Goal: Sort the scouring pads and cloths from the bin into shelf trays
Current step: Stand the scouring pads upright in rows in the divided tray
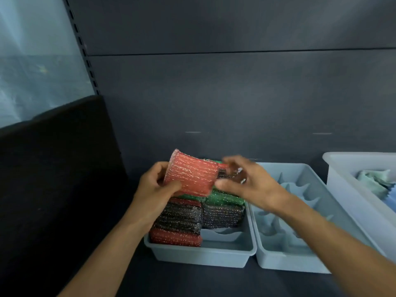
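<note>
Two hands meet above the left tray (201, 257). The left hand (150, 189) grips a red pad (190, 176) by its near end, thumb on the lower face and fingers curled behind. The pad hangs tilted over the tray's back half, clear of the stack below. The right hand (250, 185) is at the pad's three o'clock, blurred, with its fingers bent around something dark and glinting. Whether it grasps anything cannot be told. The pad looks light, soft and springy, and its metallic mesh is rough enough not to slip, so a pinch across its short sides should do. A hard squeeze would likely just dent it. In the left tray, black pads (180, 217) stand on edge with a green pad (225, 199) at their one o'clock and another red one, the front pad (175, 237), at six. A divider shows in the corner at five o'clock. The middle tray (293, 264), touching at three o'clock, shows only moulded dividers. Farther toward three, a tub (342, 181) holds pale green and blue cloths (377, 181), crumpled and limp.
</note>
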{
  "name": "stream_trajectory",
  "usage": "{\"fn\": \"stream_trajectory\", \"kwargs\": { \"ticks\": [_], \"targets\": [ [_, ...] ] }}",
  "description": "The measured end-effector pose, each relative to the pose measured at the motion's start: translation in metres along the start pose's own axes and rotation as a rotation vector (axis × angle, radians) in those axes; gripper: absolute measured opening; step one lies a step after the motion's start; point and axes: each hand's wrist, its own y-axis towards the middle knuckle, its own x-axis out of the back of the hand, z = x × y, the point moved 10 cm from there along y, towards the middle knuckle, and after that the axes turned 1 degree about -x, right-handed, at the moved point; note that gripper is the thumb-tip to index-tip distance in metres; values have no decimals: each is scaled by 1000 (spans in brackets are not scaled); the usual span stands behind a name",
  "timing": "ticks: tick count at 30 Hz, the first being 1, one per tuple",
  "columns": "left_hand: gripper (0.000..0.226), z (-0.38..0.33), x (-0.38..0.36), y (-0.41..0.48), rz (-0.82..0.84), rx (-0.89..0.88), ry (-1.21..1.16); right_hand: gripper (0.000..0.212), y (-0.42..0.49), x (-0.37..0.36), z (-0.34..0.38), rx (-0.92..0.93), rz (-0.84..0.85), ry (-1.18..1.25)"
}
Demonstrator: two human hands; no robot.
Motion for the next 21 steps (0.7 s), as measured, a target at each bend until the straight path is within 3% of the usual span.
{"fn": "stream_trajectory", "kwargs": {
  "ticks": [2,5,7,9,11,15,21],
  "targets": [
    [32,-4,-18,-4,116,-25,14,69,-3,3,22,105,43,74],
    [34,-10,-44,-9,236,-89,77,15,-9,-3,44,255,5,-118],
    [36,-13,-43,-4,214,-159,251,13,-13,5,43,241,-74,-374],
    [41,-14,-36,3,199,-188,391,14,-17,2,32,181,-21,-578],
    [43,-6,-44,4,305,-165,451,15,-21,-15,22,158,87,-682],
    [47,11,-71,-4,500,-147,667,19,-20,-41,18,198,86,-693],
    [47,16,-76,-3,487,-210,746,18,-27,-47,17,340,49,-489]
  ]
}}
